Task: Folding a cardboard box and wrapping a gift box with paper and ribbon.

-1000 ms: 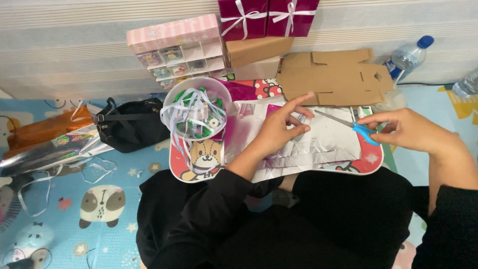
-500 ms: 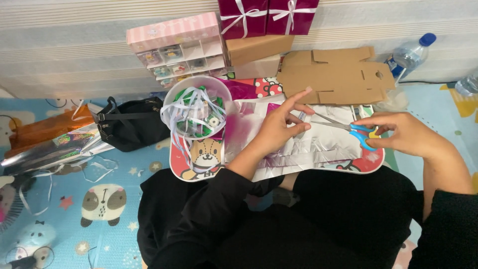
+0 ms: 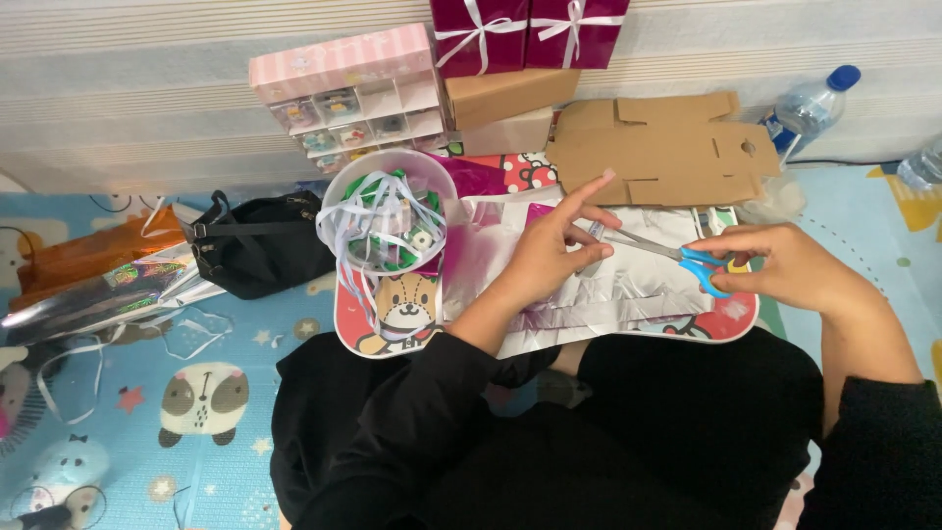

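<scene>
Right hand (image 3: 785,265) gripped blue-handled scissors (image 3: 677,258); left hand (image 3: 554,245) pinched a small strip (image 3: 595,231) at the blade tips, above silver foil (image 3: 628,294).

A blue cartoon play mat (image 3: 196,432) covers the floor; a black bag (image 3: 257,245) at centre left, foil wrap (image 3: 88,294) at far left, bottles (image 3: 810,103) at upper right.

A home floor set up for crafting: cartoon play mat (image 3: 196,393), lap tray (image 3: 731,319), gift boxes (image 3: 530,29) along the wall.
</scene>
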